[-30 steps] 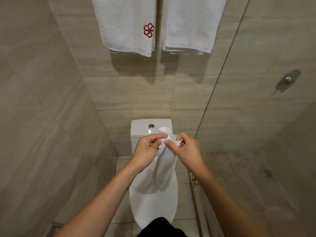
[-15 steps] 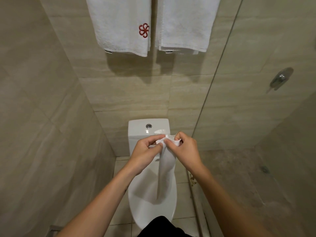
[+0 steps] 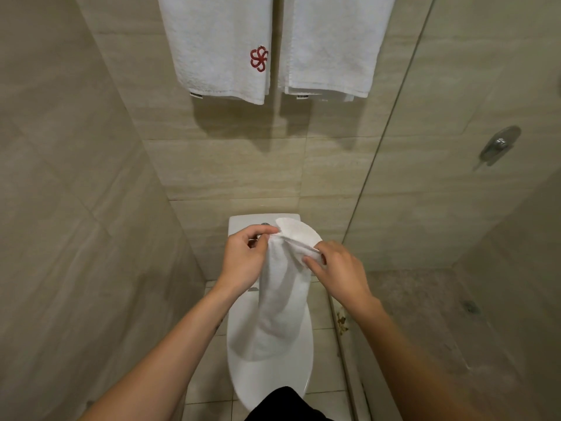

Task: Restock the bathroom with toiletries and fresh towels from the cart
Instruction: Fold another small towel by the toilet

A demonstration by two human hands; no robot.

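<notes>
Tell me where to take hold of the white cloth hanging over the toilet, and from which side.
Take the cloth by its top edge, one hand from each side. It is limp and hangs lengthwise above the toilet, so only the top carries it. The left hand and right hand pinch it there now.

Light: soft, even light is falling from above the toilet [image 3: 273,381].
Shadows: towels [image 3: 218,47] high above the toilet are casting dark shadows just beneath themselves.
Edges: wall tiles [image 3: 76,177] left of the toilet are bowing.
Blur: forearms [image 3: 170,360] before the toilet are smearing slightly.
</notes>
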